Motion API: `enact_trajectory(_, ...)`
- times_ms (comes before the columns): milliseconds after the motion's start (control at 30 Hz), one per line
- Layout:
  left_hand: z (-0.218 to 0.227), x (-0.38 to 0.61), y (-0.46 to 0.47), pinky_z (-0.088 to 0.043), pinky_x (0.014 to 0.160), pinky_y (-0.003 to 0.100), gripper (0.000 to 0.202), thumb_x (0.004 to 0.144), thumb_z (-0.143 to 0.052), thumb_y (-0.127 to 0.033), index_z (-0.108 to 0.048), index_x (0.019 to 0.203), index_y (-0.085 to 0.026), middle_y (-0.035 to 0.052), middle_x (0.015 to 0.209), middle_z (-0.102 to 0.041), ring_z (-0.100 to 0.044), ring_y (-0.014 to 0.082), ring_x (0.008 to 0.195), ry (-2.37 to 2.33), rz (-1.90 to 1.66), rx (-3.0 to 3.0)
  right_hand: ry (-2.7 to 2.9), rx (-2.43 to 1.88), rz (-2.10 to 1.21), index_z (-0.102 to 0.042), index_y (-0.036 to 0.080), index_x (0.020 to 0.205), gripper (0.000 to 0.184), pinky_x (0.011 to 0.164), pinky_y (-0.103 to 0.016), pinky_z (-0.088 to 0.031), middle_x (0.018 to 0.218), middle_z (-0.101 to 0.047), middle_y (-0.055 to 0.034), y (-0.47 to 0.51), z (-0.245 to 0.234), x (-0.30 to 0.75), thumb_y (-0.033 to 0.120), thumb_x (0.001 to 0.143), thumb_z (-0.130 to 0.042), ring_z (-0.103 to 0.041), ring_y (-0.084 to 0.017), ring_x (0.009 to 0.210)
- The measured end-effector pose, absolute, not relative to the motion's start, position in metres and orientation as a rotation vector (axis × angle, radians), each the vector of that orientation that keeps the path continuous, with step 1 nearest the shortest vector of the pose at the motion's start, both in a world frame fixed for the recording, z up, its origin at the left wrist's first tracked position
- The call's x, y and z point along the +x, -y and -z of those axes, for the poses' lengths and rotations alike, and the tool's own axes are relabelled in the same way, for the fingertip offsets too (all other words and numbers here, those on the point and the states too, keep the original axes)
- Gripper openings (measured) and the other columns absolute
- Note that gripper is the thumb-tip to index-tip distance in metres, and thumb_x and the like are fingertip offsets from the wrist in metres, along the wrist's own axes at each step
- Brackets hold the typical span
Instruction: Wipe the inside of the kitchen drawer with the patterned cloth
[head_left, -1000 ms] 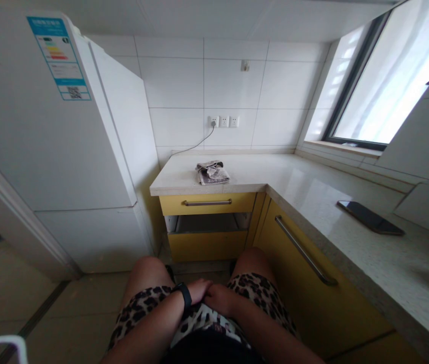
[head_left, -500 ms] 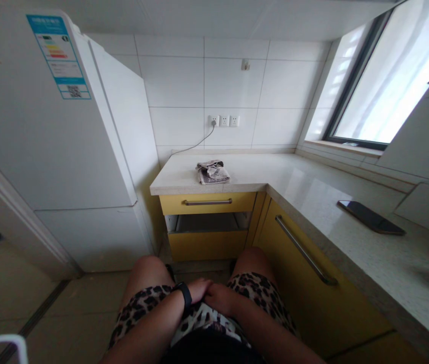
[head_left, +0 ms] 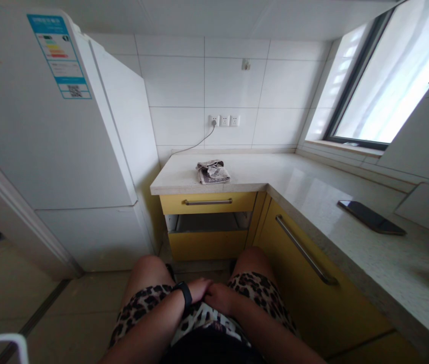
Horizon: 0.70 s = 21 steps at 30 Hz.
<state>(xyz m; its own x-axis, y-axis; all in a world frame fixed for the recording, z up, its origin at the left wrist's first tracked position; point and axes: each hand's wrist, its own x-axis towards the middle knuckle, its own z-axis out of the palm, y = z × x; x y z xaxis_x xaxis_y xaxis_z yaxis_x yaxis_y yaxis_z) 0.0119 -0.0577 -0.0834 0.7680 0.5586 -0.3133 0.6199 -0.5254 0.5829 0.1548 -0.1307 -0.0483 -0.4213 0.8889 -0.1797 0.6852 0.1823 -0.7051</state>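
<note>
My left hand (head_left: 199, 289), with a black watch (head_left: 184, 294) on its wrist, rests in my lap. Against it lies my right hand (head_left: 221, 298), and the two overlap between my thighs over leopard-print shorts (head_left: 261, 293). The fingers of both hands are mostly hidden where they meet, and no object shows in them. Beyond my knees is a yellow drawer front (head_left: 208, 246), below an upper drawer (head_left: 169, 203) with a metal handle. A folded patterned cloth (head_left: 214, 173) lies on the pale countertop (head_left: 252, 169). A dark smartphone (head_left: 371, 217) lies flat on the counter at right.
A white refrigerator (head_left: 66, 151) stands at left. Wall sockets (head_left: 224, 121) hold one plugged cord. A yellow cabinet door (head_left: 286, 273) with a long handle (head_left: 305, 251) is by my right knee. A white curved bar (head_left: 19, 344) shows at lower left. Something blurred touches the right edge.
</note>
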Motion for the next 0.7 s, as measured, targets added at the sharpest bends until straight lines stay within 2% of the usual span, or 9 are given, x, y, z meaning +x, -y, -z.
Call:
enact_trajectory(167, 0.083, 0.012, 0.058, -0.041, 0.106, 0.036, 0.034, 0.094, -0.042, -0.019, -0.067, 0.117, -0.012, 0.0145, 0.129, -0.064, -0.058, 0.0261, 0.124, -0.865, 0.103, 2.254, 2.186, -1.501, -1.075, -0.075, 0.014, 0.115, 0.04, 0.097, -0.031, -0.048, 0.121, -0.069, -0.0122, 0.131, 0.048, 0.155, 0.024, 0.087, -0.049, -0.066, -0.024, 0.109)
enact_trajectory(367, 0.084, 0.012, 0.057, -0.039, 0.108, 0.037, 0.038, 0.092, -0.043, -0.018, -0.065, 0.122, -0.008, 0.0188, 0.132, -0.061, -0.056, 0.0287, 0.127, -0.861, 0.079, 2.226, 2.16, -1.501, -1.094, -0.075, 0.014, 0.114, 0.038, 0.095, -0.03, -0.048, 0.118, -0.07, -0.0119, 0.132, 0.045, 0.154, 0.025, 0.087, -0.051, -0.067, -0.023, 0.107)
enact_trajectory(500, 0.086, 0.011, 0.052, -0.039, 0.106, 0.035, 0.036, 0.093, -0.04, -0.02, -0.068, 0.114, -0.011, 0.0146, 0.127, -0.064, -0.058, 0.0256, 0.123, -0.855, 0.049, 2.153, 2.127, -1.492, -1.148, -0.075, 0.016, 0.112, 0.036, 0.093, -0.028, -0.047, 0.115, -0.071, -0.0087, 0.13, 0.043, 0.154, 0.022, 0.087, -0.051, -0.066, -0.022, 0.105)
enact_trajectory(567, 0.087, 0.01, 0.046, -0.046, 0.097, 0.033, 0.039, 0.094, -0.034, -0.024, -0.069, 0.105, -0.011, 0.0133, 0.116, -0.068, -0.063, 0.0243, 0.112, -0.855, 0.038, 2.095, 2.1, -1.505, -1.193, -0.076, 0.014, 0.106, 0.033, 0.087, -0.027, -0.048, 0.105, -0.073, -0.008, 0.126, 0.042, 0.156, 0.021, 0.086, -0.051, -0.067, -0.021, 0.096)
enact_trajectory(633, 0.086, 0.009, 0.039, -0.05, 0.076, 0.032, 0.045, 0.096, -0.028, -0.03, -0.068, 0.1, -0.012, 0.0125, 0.101, -0.07, -0.067, 0.0237, 0.094, -0.877, 0.024, 1.995, 2.068, -1.523, -1.232, -0.076, 0.013, 0.097, 0.029, 0.076, -0.026, -0.048, 0.093, -0.073, -0.0071, 0.119, 0.037, 0.161, 0.022, 0.086, -0.051, -0.066, -0.019, 0.085)
enact_trajectory(700, 0.084, 0.008, 0.029, -0.046, 0.06, 0.028, 0.044, 0.094, -0.03, -0.036, -0.066, 0.1, -0.012, 0.0115, 0.094, -0.069, -0.066, 0.0225, 0.08, -0.939, -0.024, 1.809, 2.024, -1.538, -1.242, -0.076, 0.012, 0.095, 0.029, 0.069, -0.024, -0.046, 0.088, -0.072, -0.0059, 0.109, 0.029, 0.17, 0.022, 0.086, -0.05, -0.064, -0.018, 0.08)
